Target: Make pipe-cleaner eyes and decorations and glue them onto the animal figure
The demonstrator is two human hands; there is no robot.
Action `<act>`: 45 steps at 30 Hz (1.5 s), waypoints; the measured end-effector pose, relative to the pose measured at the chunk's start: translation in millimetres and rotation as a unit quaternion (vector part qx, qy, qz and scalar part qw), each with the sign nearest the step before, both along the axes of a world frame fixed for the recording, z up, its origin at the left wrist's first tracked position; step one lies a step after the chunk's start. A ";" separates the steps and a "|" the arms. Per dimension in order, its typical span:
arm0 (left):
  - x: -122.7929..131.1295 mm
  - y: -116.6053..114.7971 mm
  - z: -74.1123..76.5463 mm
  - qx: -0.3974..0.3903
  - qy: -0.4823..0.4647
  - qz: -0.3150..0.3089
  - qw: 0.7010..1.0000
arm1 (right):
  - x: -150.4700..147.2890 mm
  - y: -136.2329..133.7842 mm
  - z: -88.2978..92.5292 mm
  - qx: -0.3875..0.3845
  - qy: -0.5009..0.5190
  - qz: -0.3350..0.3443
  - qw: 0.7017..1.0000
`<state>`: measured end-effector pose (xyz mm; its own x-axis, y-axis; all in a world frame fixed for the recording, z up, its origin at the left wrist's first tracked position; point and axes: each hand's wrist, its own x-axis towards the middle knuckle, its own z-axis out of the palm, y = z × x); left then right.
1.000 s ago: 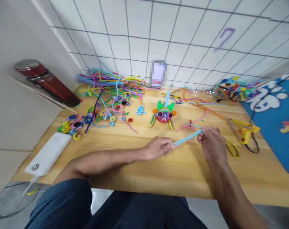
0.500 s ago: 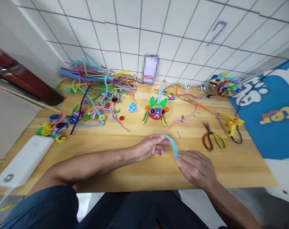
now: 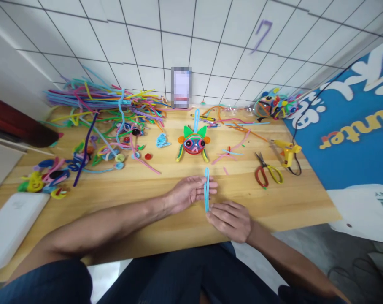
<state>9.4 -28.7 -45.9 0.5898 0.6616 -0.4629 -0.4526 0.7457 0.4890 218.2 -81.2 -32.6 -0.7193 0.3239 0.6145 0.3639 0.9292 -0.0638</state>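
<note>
A light-blue pipe cleaner (image 3: 206, 190), folded into a long narrow loop, stands nearly upright between my hands above the table's front part. My left hand (image 3: 190, 193) pinches its upper half between thumb and fingers. At its lower end, the fingertips of my right hand (image 3: 231, 219) are closed on it. Just beyond lies a colourful face figure (image 3: 194, 143) made of pipe cleaners, with green ears, dark eyes and orange balls at its sides. A similar light-blue loop (image 3: 197, 121) rises from the figure's top.
Scissors (image 3: 267, 169) with red and yellow handles and a yellow glue gun (image 3: 286, 152) lie to the right. Pipe cleaners (image 3: 93, 100) are heaped at the back left. A white power bank (image 3: 16, 230) rests at the left edge; a phone (image 3: 181, 87) leans against the wall.
The blue pipe cleaner, curved and slanting before, is now a straight, upright loop. My right hand has come closer to my left. The whole view has shifted somewhat.
</note>
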 end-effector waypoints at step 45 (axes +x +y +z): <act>-0.9 -10.0 -13.2 0.329 0.250 -0.122 0.902 | 23.5 72.2 7.0 -0.513 0.406 -0.276 0.704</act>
